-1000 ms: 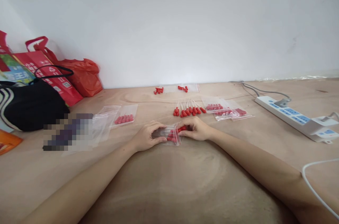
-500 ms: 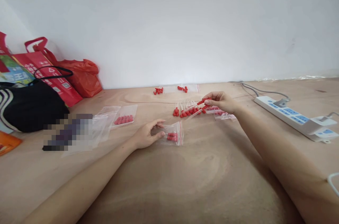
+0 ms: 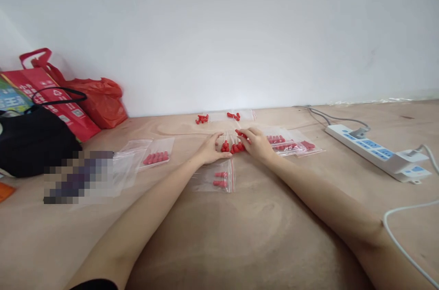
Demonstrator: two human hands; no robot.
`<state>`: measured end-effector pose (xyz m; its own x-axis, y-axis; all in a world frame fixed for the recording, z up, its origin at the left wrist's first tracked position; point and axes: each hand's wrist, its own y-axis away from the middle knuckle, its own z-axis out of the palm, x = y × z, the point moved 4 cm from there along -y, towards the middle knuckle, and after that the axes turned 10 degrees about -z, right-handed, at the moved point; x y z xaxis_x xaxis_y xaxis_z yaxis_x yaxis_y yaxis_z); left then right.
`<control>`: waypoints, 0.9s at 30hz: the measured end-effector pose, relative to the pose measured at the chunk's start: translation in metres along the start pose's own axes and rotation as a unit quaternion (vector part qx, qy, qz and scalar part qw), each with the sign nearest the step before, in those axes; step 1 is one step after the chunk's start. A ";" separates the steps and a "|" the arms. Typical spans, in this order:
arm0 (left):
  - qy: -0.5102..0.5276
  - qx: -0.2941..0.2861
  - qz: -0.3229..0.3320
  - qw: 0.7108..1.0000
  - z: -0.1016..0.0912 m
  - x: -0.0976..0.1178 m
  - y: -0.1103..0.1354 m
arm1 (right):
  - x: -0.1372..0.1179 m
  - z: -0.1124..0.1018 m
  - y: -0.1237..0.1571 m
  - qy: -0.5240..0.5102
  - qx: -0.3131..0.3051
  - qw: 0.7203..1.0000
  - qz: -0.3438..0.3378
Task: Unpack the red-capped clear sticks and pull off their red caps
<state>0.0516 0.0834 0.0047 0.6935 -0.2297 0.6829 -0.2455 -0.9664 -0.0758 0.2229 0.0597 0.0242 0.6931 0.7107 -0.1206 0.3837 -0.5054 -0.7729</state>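
Note:
Both hands meet over a row of red-capped clear droppers [image 3: 232, 147] on the wooden table [image 3: 240, 235]. My left hand [image 3: 210, 148] rests at the row's left end with its fingers curled onto the droppers. My right hand [image 3: 255, 141] covers the right end, fingertips pinched among the red caps. Just in front of the hands lies a small clear zip bag [image 3: 216, 178] with a few red-capped droppers inside; no hand touches it.
Filled zip bags [image 3: 291, 143] lie to the right, another [image 3: 157, 152] to the left, by a stack of empty ones [image 3: 123, 162]. Loose red caps [image 3: 202, 118] sit by the wall. A power strip [image 3: 377, 153] and white cable [image 3: 398, 230] are right; red bags [image 3: 92, 98] and a black bag [image 3: 34, 139] left.
My left hand let go of the small zip bag and moved up to the dropper row. My right hand came back left from the filled bags onto the same row.

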 end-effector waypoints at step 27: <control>-0.047 0.019 0.074 0.996 0.007 0.006 -0.006 | -0.001 0.008 0.015 0.037 -0.033 0.995 0.084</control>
<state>0.0621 0.0867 0.0044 0.7127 -0.3783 0.5906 -0.3252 -0.9243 -0.1996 0.2231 0.0558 0.0076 0.7923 0.5776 -0.1967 0.2963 -0.6460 -0.7035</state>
